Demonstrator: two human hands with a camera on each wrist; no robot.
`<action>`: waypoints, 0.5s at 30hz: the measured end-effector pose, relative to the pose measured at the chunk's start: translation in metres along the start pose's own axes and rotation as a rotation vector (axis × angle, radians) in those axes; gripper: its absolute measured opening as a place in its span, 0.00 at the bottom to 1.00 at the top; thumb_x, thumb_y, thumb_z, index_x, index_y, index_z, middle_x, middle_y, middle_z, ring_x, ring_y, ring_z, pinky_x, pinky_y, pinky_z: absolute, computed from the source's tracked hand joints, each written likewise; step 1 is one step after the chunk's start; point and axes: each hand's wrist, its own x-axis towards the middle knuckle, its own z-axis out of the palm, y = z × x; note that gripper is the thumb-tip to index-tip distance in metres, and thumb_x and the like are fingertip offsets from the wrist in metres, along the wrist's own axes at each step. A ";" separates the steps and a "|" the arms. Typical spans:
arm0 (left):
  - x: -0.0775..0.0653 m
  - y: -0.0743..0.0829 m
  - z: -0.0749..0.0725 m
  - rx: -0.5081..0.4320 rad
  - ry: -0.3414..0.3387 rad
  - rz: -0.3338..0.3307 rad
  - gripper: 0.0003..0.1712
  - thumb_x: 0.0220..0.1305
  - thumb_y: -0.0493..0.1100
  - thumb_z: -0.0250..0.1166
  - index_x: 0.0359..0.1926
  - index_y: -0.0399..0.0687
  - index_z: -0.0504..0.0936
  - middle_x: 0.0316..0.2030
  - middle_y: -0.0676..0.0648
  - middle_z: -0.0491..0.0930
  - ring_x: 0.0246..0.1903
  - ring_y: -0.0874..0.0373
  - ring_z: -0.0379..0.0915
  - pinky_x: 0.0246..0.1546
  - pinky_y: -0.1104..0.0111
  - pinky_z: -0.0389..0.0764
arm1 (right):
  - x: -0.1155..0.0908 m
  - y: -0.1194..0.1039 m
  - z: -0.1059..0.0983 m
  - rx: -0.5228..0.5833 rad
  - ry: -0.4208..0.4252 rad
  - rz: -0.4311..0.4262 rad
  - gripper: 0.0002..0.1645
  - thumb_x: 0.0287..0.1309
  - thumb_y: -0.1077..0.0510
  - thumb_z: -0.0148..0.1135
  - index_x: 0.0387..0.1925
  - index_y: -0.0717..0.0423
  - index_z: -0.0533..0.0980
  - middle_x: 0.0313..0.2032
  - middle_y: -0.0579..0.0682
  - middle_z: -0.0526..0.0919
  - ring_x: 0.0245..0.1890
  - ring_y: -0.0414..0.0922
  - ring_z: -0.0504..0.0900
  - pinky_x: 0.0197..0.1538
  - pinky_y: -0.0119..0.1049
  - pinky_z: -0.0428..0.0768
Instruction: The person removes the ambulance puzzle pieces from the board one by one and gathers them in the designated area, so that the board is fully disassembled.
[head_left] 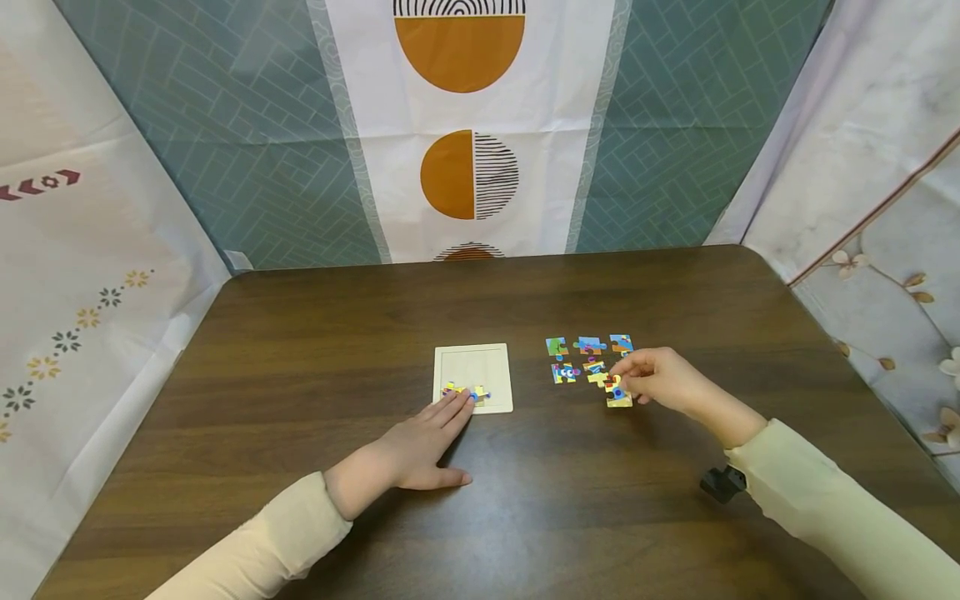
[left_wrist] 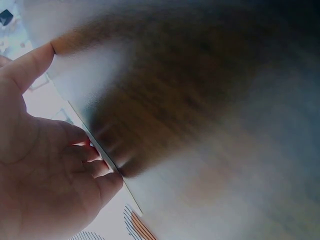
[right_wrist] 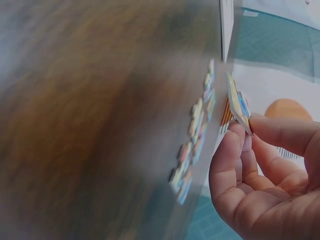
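In the head view, a square pale wooden puzzle tray (head_left: 492, 367) lies at mid-table with yellow puzzle pieces (head_left: 480, 393) along its near side. My left hand (head_left: 423, 446) rests its straight fingertips on the tray's near edge, partly covering those pieces; its thumb is spread out to the right. My right hand (head_left: 663, 382) pinches a mostly yellow puzzle piece (head_left: 619, 400) with a blue patch between thumb and fingers. The right wrist view shows that piece (right_wrist: 236, 102) tilted on edge, raised off the table. The left wrist view catches the left hand (left_wrist: 50, 165) against the tray's edge.
Several loose puzzle pieces lie right of the tray, among them a green piece (head_left: 556, 345), a blue piece (head_left: 590, 343) and a blue-and-purple piece (head_left: 565, 372). The brown wooden table (head_left: 337, 333) ends at a patterned curtain (head_left: 637, 167).
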 end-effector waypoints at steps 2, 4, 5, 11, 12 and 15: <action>0.000 0.000 0.000 0.000 0.004 0.001 0.53 0.61 0.62 0.60 0.74 0.39 0.46 0.75 0.43 0.40 0.74 0.48 0.34 0.72 0.58 0.50 | -0.002 0.003 -0.001 0.007 0.002 0.008 0.15 0.60 0.66 0.57 0.47 0.72 0.75 0.34 0.55 0.81 0.30 0.44 0.78 0.33 0.36 0.80; 0.000 -0.001 0.000 0.000 0.006 0.003 0.53 0.61 0.62 0.60 0.74 0.39 0.46 0.75 0.42 0.40 0.74 0.48 0.34 0.72 0.58 0.50 | -0.004 0.006 -0.002 0.009 0.001 0.017 0.15 0.60 0.66 0.57 0.46 0.72 0.75 0.34 0.55 0.81 0.30 0.44 0.78 0.33 0.36 0.80; 0.000 -0.001 0.000 0.001 0.007 0.002 0.53 0.61 0.62 0.60 0.74 0.39 0.46 0.75 0.42 0.40 0.74 0.48 0.34 0.72 0.58 0.50 | -0.005 0.008 -0.003 0.008 0.001 0.019 0.15 0.60 0.66 0.57 0.46 0.73 0.75 0.34 0.55 0.81 0.30 0.44 0.78 0.33 0.36 0.80; 0.000 0.000 -0.001 0.000 0.006 0.003 0.53 0.61 0.61 0.60 0.74 0.38 0.46 0.75 0.42 0.40 0.74 0.48 0.34 0.72 0.57 0.50 | -0.007 0.020 -0.005 -0.005 -0.001 0.034 0.13 0.60 0.67 0.58 0.44 0.72 0.76 0.34 0.55 0.83 0.31 0.44 0.78 0.33 0.36 0.80; 0.000 0.000 -0.001 0.000 0.007 0.005 0.53 0.61 0.61 0.60 0.74 0.38 0.46 0.75 0.42 0.40 0.74 0.48 0.34 0.72 0.57 0.50 | -0.008 0.022 -0.005 -0.007 0.001 0.040 0.13 0.60 0.67 0.58 0.44 0.71 0.76 0.34 0.55 0.83 0.31 0.44 0.77 0.33 0.36 0.79; -0.001 0.000 -0.001 0.000 0.011 0.008 0.53 0.61 0.61 0.60 0.74 0.38 0.46 0.75 0.42 0.40 0.74 0.47 0.35 0.72 0.57 0.50 | -0.008 0.028 -0.003 -0.015 0.006 0.055 0.12 0.59 0.67 0.57 0.44 0.71 0.76 0.33 0.55 0.82 0.30 0.44 0.77 0.33 0.36 0.79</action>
